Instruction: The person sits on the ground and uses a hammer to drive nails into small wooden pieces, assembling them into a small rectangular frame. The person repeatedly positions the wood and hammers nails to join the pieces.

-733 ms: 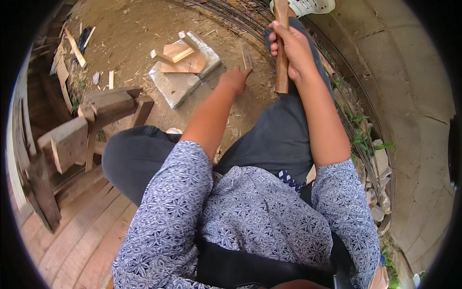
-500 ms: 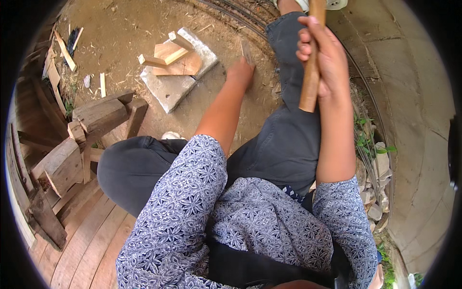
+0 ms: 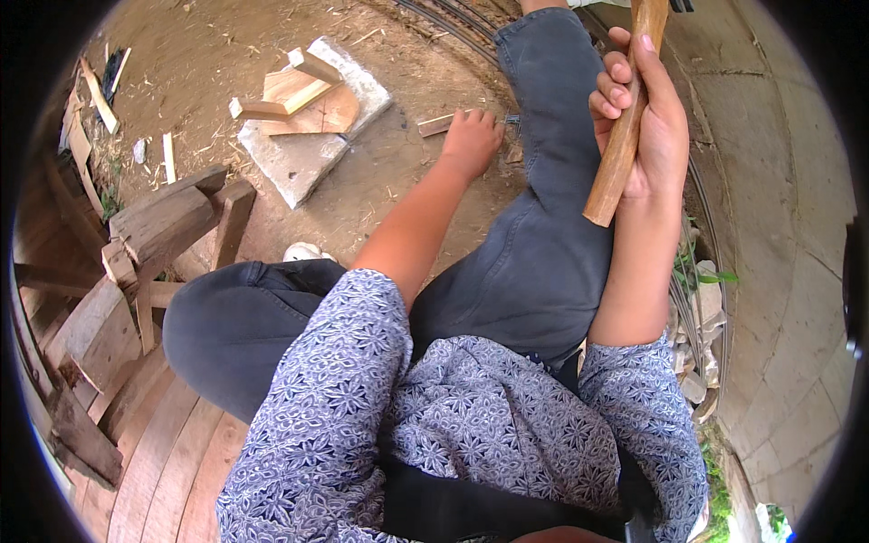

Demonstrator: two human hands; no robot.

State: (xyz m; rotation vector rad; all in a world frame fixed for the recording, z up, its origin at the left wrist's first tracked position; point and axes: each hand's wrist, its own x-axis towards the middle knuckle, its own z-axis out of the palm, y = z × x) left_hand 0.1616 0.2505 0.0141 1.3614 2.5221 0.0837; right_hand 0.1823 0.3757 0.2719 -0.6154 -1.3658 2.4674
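Observation:
My left hand (image 3: 472,145) is low over the dirt ground, palm down with its fingers curled. A short strip of wood (image 3: 436,126) sticks out from its left side; the rest is hidden under the fingers. Just right of these fingers, small thin metal pieces (image 3: 513,119) lie by my trouser leg. My right hand (image 3: 654,122) is raised and wrapped round the wooden handle of a hammer (image 3: 608,185), whose dark head is mostly cut off at the top edge. Left of my left hand, a wooden piece with upright blocks and a slanted bar (image 3: 317,107) rests on a concrete slab (image 3: 294,172).
Rough timber offcuts (image 3: 167,222) are stacked at the left beside wooden planks (image 3: 172,452). A concrete wall (image 3: 778,181) curves along the right, with rubble (image 3: 711,317) and rods at its foot. My bent legs (image 3: 244,317) frame the work area.
My left hand has shifted right and nearer, and the wood strip has swung from pointing away to pointing left. My right hand has moved right with the hammer, its handle more tilted.

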